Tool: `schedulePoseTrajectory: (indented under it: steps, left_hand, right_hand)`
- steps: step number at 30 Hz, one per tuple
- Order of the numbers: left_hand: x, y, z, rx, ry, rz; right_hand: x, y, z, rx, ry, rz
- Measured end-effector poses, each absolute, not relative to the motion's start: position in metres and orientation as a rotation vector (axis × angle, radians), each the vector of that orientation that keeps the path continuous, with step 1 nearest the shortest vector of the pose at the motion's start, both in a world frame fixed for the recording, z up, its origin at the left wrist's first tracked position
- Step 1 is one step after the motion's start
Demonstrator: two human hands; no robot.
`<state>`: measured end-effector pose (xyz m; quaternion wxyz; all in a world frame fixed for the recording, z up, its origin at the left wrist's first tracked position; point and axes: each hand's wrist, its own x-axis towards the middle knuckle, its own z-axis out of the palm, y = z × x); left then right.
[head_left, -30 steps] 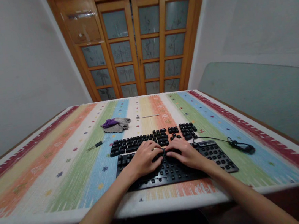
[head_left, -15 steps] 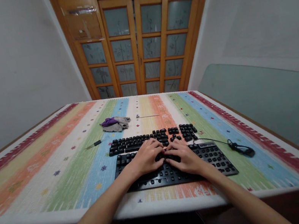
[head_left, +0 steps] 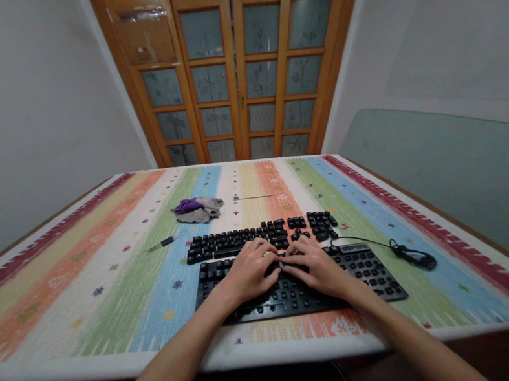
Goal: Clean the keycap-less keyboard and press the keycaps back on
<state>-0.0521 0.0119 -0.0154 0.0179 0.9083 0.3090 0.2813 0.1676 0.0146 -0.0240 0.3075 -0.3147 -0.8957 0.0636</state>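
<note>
A black keyboard (head_left: 266,310) lies near the table's front edge. Keycaps sit on its upper left part, while its right side shows bare switches. Both hands rest over its upper middle, fingertips meeting there. My left hand (head_left: 253,269) is closed, thumb and fingers drawn together at a small dark spot. From the other side my right hand (head_left: 314,265) is closed too, its thumb and index tip at the same spot. What they pinch is too small and covered to make out. Just behind the keyboard, loose black keycaps (head_left: 224,242) are laid out in keyboard order, partly hidden by my fingers.
A purple and grey cloth (head_left: 199,210) lies farther back on the striped tablecloth (head_left: 101,270). Left of the keycaps is a small tool with a black handle (head_left: 166,241). A thin rod (head_left: 255,197) lies behind them. The bundled cable (head_left: 413,254) rests at right.
My fingertips have shifted slightly and come closer together over the same place on the keyboard. The whole view has moved a little; the other things lie as before.
</note>
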Motion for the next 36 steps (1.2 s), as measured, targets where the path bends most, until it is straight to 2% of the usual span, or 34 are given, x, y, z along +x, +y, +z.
schedulePoseTrajectory:
  steps: [14,36]
  left_hand:
    - [-0.051,0.0107,-0.0191,2.83,0.909,0.951]
    - [-0.0463,0.0078,-0.0216,2.86,0.924,0.959]
  right_hand:
    - [0.1687,0.0138,-0.0242,-0.826,-2.386,0.138]
    - [0.1674,0.0109,-0.024,-0.786,-2.49,-0.218]
